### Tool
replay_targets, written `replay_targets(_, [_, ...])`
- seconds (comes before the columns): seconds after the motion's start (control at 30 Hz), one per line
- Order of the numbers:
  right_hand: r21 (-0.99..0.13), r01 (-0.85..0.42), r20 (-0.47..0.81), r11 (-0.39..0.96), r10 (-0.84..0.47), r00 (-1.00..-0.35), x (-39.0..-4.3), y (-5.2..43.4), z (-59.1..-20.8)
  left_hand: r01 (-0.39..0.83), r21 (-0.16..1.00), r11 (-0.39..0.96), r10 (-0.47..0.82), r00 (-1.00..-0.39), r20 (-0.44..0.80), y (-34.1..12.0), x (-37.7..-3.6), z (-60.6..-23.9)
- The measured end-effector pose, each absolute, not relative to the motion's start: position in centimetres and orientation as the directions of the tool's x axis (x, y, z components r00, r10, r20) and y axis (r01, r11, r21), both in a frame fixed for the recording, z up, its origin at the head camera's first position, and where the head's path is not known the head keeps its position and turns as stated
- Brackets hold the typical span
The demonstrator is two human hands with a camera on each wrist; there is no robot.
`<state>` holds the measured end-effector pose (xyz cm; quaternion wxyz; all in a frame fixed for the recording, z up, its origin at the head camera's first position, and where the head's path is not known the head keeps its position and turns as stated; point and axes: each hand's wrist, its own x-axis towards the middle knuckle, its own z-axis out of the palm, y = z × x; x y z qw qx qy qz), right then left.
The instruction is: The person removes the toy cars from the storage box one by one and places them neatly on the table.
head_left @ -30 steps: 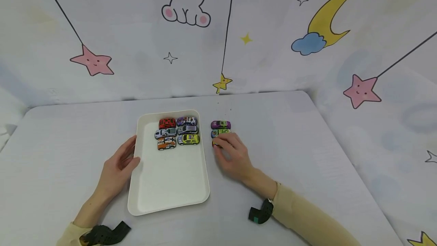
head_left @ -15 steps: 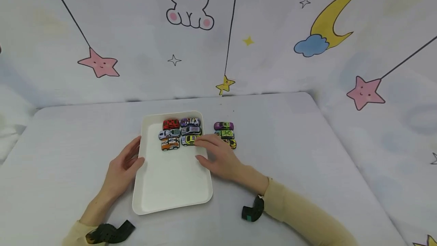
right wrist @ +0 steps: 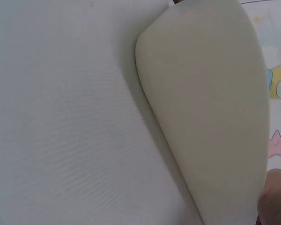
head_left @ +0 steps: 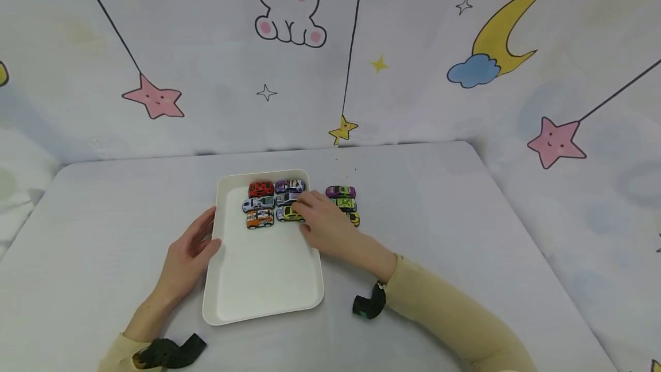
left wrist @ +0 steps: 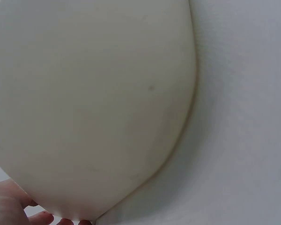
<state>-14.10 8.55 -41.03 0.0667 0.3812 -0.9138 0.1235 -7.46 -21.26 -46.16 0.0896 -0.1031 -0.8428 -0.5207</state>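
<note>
The yellow car lies in the far right part of the tray, long axis left-right. The right hand is nearer, bent fingers at its right end; whether they pinch, I cannot tell. The left hand, part-curled, holds the tray's left rim.

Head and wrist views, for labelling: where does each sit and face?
Head: head-worn, facing forward and down at tray, toy cars, wall; left hand, right hand show.
Left wrist: wrist-worn, facing tray close up; left fingers show.
Right wrist: wrist-worn, facing tray and wall; part of right hand shows.
Head and right wrist share the printed moon.
</note>
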Motion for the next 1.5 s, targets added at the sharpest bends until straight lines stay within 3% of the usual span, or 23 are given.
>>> replay_targets(0.27, [-0.106, -0.701, 0.167, 0.706, -0.682, -0.712, -14.7, 7.9, -41.2, 0.263, 0.867, 0.423, 0.079, -0.964, 0.254, -21.2, -7.4, -46.3])
replay_targets(0.8, [-0.080, -0.690, 0.192, 0.720, -0.668, -0.719, -14.3, 7.4, -41.1, 0.262, 0.863, 0.433, 0.079, -0.964, 0.253, -21.1, -7.3, -45.7])
replay_targets(1.5, [-0.146, -0.717, 0.269, 0.682, -0.670, -0.692, -13.5, 7.8, -41.7, 0.254, 0.856, 0.451, 0.081, -0.966, 0.244, -21.2, -7.3, -45.9])
